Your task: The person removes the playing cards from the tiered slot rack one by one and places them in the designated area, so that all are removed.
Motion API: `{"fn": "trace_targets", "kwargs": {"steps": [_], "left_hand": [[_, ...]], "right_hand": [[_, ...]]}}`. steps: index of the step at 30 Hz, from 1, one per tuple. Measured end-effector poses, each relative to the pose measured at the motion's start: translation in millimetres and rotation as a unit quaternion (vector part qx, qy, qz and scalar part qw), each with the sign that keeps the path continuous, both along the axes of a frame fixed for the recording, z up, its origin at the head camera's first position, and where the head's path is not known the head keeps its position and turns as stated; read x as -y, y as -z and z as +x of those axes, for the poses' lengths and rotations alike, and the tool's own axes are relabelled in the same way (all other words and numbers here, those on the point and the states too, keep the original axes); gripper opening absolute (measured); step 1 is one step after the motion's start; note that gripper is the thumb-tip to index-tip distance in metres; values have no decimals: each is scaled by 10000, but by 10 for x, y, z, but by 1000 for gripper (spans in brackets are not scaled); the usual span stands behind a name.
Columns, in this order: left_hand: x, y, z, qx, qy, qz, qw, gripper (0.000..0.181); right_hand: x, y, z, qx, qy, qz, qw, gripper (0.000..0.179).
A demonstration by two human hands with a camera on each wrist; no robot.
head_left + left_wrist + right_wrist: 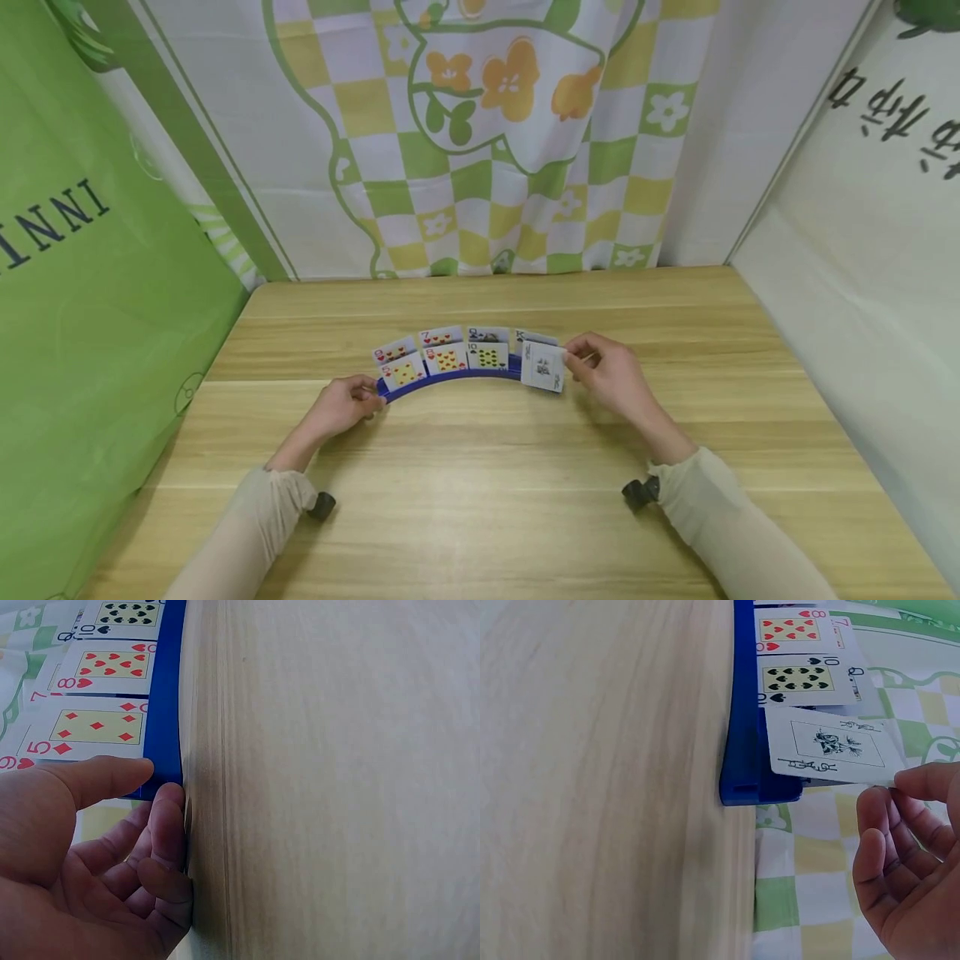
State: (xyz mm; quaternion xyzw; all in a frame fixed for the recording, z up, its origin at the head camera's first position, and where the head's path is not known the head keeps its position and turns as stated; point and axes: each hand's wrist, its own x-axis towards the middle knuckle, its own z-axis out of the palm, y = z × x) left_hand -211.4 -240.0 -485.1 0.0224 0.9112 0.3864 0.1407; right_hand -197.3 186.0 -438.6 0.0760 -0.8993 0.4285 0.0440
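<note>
A blue curved card holder (465,374) stands on the table with two rows of playing cards. Its front row has a five of diamonds (97,729), an eight of hearts (789,631) and a ten of spades (799,678). Behind them show a nine, a seven (441,335), a queen (488,333) and a king (534,337). My left hand (341,408) grips the holder's left end between thumb and fingers. At the other end, my right hand (611,375) pinches a joker card (829,746) by its corner. The joker tilts in front of the king and overlaps the holder's front.
The wooden table (465,483) extends around the holder. A patterned curtain (510,208) hangs behind its far edge. A green cloth (97,317) lines the left side, and a white one (847,275) with dark lettering the right.
</note>
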Motion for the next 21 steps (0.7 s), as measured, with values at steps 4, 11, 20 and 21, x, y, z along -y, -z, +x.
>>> {"fn": "trace_targets", "kwargs": {"steps": [4, 11, 20, 21], "left_hand": [[3, 3, 0, -29, 5, 16, 10000, 40], [1, -1, -1, -47, 21, 30, 10000, 40], [-2, 7, -2, -81, -2, -8, 10000, 40], [-4, 5, -3, -85, -1, -15, 10000, 40]], "right_hand": [[-22, -18, 9, 22, -37, 1, 10000, 15], [-57, -58, 50, 56, -131, -20, 9999, 14], [-157, -114, 84, 85, 2, 5, 10000, 17], [-172, -117, 84, 85, 34, 18, 10000, 17]]}}
